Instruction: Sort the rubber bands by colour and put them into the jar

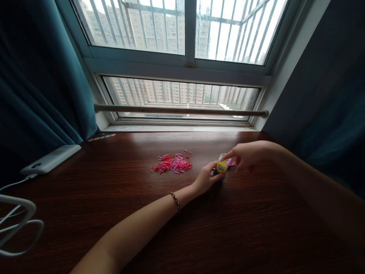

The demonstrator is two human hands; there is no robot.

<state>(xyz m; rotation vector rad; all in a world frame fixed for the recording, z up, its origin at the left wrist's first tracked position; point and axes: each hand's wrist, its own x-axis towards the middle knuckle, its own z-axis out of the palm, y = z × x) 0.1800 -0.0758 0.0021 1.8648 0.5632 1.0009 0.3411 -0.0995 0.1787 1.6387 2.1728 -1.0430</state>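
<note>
My left hand (205, 177) is closed around a small clear bottle (222, 166) with a yellow label and a dark blue lower part. The bottle stands nearly upright at the table, tilted slightly. My right hand (242, 155) comes in from the right, its index finger stretched to the bottle's open mouth. Its other fingers hang loosely bent, and I see nothing held in them. Behind the bottle, partly covered by it and my right hand, lies a pinkish-purple item (231, 163). To the left of the bottle spreads a pile of small pink and red clips or links (172, 163).
On the left, a white power bank (51, 159) lies on the dark wooden table (128, 228) with a white cable (21, 224) looping from it. Blue curtains (40, 76) hang on the left; a rail (179, 110) crosses the window at the back.
</note>
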